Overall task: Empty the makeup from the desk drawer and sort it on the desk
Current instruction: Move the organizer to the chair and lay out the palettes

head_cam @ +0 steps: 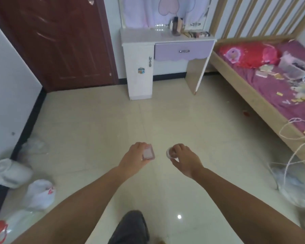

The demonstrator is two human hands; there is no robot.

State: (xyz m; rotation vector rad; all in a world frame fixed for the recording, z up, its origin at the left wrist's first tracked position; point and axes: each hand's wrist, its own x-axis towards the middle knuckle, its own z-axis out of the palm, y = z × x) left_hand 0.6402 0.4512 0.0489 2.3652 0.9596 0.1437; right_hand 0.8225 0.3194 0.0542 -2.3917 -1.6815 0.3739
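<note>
Carrying step, well short of the worktop (139, 35) at twelve o'clock: left hand (134, 158) fingers clamped on a pink compact (148, 152), right hand (184, 158) pinching a small clear jar (171, 153). Next: walk over, set both among the makeup by type.

floor (148, 120): open up to desk (139, 67) | bed (245, 88) flanks right | bags (39, 192) along left wall

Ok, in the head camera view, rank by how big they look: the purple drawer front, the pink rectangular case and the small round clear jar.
1. Purple drawer front
2. Pink rectangular case
3. Small round clear jar, partly hidden by fingers
</note>
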